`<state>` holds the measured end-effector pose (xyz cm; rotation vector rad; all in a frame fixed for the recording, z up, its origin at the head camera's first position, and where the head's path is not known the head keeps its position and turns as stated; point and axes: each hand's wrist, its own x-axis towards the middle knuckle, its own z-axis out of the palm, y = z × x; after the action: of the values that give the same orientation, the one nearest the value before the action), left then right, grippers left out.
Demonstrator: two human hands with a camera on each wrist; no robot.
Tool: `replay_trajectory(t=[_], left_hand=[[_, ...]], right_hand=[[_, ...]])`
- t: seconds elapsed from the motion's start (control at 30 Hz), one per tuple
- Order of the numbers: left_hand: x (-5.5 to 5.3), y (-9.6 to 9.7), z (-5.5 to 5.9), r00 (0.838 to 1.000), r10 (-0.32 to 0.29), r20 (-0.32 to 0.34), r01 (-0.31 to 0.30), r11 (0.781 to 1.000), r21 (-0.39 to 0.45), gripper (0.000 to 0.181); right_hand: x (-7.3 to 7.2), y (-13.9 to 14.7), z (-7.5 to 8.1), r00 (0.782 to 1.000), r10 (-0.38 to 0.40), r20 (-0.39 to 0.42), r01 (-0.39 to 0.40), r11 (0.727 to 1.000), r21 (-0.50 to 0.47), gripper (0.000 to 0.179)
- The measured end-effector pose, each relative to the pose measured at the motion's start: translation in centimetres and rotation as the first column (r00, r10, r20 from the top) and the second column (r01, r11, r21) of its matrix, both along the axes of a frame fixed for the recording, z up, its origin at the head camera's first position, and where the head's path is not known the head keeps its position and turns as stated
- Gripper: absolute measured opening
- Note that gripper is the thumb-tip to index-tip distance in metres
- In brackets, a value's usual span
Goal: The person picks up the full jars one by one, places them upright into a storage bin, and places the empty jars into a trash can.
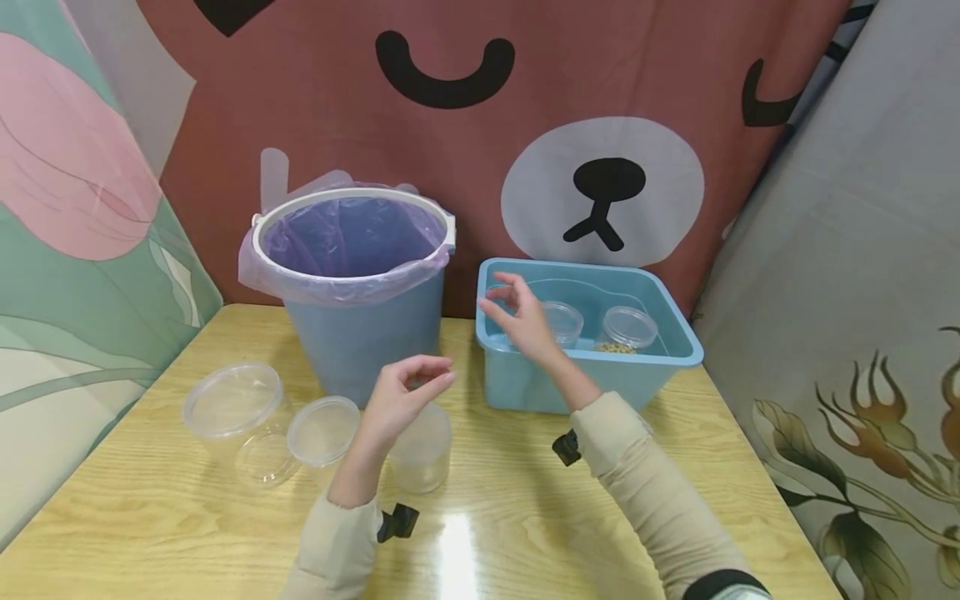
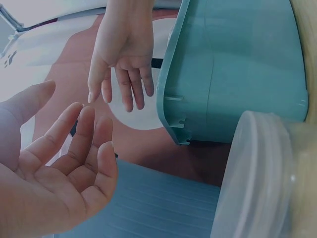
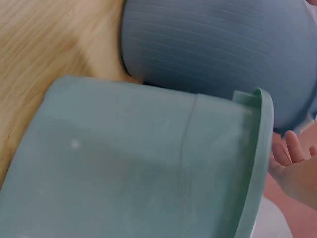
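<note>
My left hand [image 1: 405, 400] hovers by a clear round tub [image 1: 422, 454], fingers loosely bent and nothing in them. In the left wrist view that hand [image 2: 69, 168] shows its palm, with a translucent lidded tub [image 2: 252, 183] at the right. Over the near-left rim of a light blue basin [image 1: 517, 387] is my right hand [image 1: 525, 321], also empty with relaxed fingers. Inside the basin sit two clear lidded tubs; one tub [image 1: 628, 329] has small beige pieces at its bottom, and the other tub [image 1: 564, 323] is partly hidden by the right hand.
A blue bin [image 1: 367, 333] lined with a purple bag [image 1: 337, 287] stands at the back left. On the wooden table [image 1: 495, 533] before it are a large clear tub [image 1: 232, 404], a smaller lidded tub [image 1: 324, 429] and a clear round piece [image 1: 266, 458]. Printed curtains surround the table.
</note>
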<state>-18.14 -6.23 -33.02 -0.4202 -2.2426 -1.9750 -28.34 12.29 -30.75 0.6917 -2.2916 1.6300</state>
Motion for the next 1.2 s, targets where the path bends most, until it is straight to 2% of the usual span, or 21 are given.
replay_trajectory(t=[0.33, 0.53, 0.63, 0.83, 1.03, 1.2], left_hand=[[1.2, -1.1, -0.3, 1.000, 0.028, -0.003, -0.028, 0.999, 0.018, 0.024], [2.3, -2.0, -0.5, 0.997, 0.042, 0.059, -0.046, 0.997, 0.069, 0.024], [2.8, -2.4, -0.5, 0.997, 0.042, 0.064, -0.048, 0.996, 0.082, 0.025], [3.5, -3.3, -0.6, 0.997, 0.073, 0.008, -0.074, 0.994, 0.084, 0.023], [4.2, -4.3, -0.7, 0.989, 0.129, -0.072, -0.123, 0.989, 0.081, 0.021], [4.7, -5.0, -0.7, 0.980, 0.175, -0.092, -0.168, 0.983, 0.076, 0.020]], right_hand=[[-0.1, -1.4, 0.3, 0.999, 0.024, 0.024, -0.023, 0.999, -0.033, 0.049], [-0.5, -2.1, 0.8, 0.999, 0.003, 0.034, -0.004, 1.000, 0.011, 0.046], [-0.7, -2.7, 1.1, 0.999, -0.012, 0.043, 0.012, 1.000, 0.001, 0.045], [-1.2, -4.3, 2.1, 0.998, -0.026, 0.064, 0.033, 0.993, -0.109, 0.039], [-1.9, -5.7, 3.0, 0.993, -0.008, 0.122, 0.037, 0.969, -0.244, 0.038], [-2.4, -6.2, 3.6, 0.989, -0.010, 0.151, 0.054, 0.955, -0.291, 0.039]])
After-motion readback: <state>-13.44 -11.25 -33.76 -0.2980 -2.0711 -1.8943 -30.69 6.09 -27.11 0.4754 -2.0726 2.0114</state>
